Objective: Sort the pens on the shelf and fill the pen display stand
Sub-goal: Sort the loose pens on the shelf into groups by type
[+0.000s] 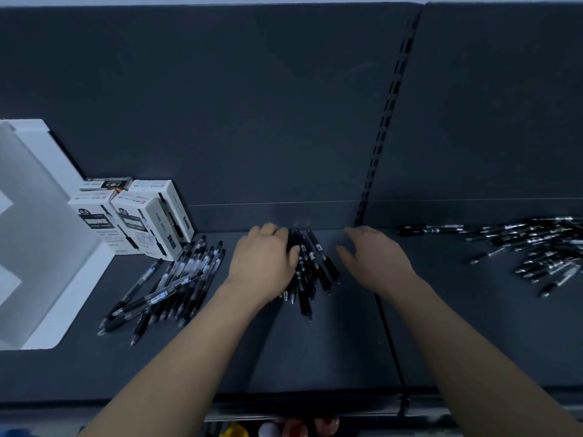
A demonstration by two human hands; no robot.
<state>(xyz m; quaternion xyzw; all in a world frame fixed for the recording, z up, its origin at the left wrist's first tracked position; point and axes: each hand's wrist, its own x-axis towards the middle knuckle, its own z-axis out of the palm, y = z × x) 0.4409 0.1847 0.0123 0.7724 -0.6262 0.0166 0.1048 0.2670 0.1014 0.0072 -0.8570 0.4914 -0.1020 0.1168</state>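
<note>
My left hand lies palm-down on the black pens in the middle of the shelf, fingers curled over their far ends and thumb pressed against them. My right hand hovers just beside them, fingers loosely spread, holding nothing. Clear pens lie to the left by the boxes and the white stand. Loose pens lie well to the right.

head view, down, seemingly near shelf
</note>
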